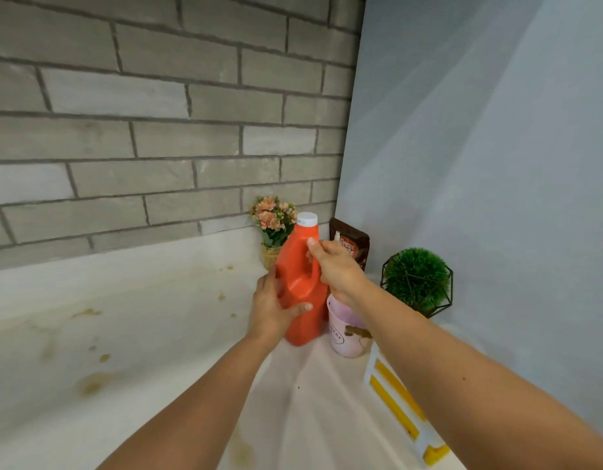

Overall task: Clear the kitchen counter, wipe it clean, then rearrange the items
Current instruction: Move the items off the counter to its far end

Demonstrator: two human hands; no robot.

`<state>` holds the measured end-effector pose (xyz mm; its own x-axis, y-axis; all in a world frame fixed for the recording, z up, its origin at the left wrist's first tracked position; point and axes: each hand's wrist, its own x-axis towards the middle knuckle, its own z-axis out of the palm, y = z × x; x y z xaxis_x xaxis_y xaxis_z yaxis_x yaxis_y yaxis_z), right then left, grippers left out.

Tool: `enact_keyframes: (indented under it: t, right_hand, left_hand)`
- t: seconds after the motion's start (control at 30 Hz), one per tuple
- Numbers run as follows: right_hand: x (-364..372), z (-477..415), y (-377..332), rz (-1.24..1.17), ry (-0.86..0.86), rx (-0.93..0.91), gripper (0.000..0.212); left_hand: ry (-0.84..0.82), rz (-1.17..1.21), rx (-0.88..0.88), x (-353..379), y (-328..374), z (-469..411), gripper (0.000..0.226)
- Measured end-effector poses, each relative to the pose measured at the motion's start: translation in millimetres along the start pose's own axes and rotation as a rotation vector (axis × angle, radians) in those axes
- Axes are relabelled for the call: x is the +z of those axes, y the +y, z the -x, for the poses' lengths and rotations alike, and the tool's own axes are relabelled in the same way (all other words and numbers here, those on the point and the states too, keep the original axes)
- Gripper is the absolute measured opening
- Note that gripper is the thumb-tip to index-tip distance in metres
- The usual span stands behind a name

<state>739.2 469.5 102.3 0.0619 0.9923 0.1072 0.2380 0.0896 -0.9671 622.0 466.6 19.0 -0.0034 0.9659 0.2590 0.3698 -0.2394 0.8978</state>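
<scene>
Two bare forearms rise from the bottom edge of the frame and meet right of centre at an orange detergent bottle [302, 283] with a white cap [307, 219]. The left hand [271, 308] clasps the bottle's lower left side, thumb laid across the front and the other fingers out of sight behind it. The right hand [335, 266] grips the moulded handle near the top, its fingers [309, 254] curled into the handle opening and the thumb pressed on the shoulder just below the cap. The bottle stands roughly upright with its base down at the white bench [140, 317]; whether it rests on the bench or is just clear of it cannot be told. Just right of the bottle, partly under the right wrist, is a pink cup [344, 340], and nearer the lower right lies a white and yellow rack [400, 401], partly hidden by the right forearm. Behind the bottle, in the corner, stand a small pot of pink flowers [273, 218] and a brown pouch [354, 240]. To the right is a green ball plant [417, 278] in a black wire frame. Brownish stains [91, 381] mark the bench in the left half of the frame. A grey brick wall [123, 130] fills the upper left and a pale blue-grey wall [497, 147] the right.
</scene>
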Motion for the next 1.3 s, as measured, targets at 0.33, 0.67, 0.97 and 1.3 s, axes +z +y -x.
enact_keyframes:
  t: [0.33,0.67,0.97,1.3]
  right_hand:
    - [-0.9,-7.6,-9.0,0.296,0.032,-0.016,0.036]
    - [29.6,16.7,-43.0,0.356,0.368,-0.391,0.018]
    - [142.6,73.6,-74.9,0.229,0.030,-0.418,0.007]
    - [330.5,214.9,-126.0,0.276,-0.411,-0.374,0.008]
  left_hand:
    - [0.018,-0.016,-0.052,1.1,-0.3,4.6,0.096]
    - [0.178,-0.085,-0.056,-40.0,17.1,21.6,0.037]
    - [0.390,-0.006,-0.058,-159.8,8.8,77.7,0.018]
    - [0.629,-0.107,-0.160,-361.8,-26.9,235.4,0.020]
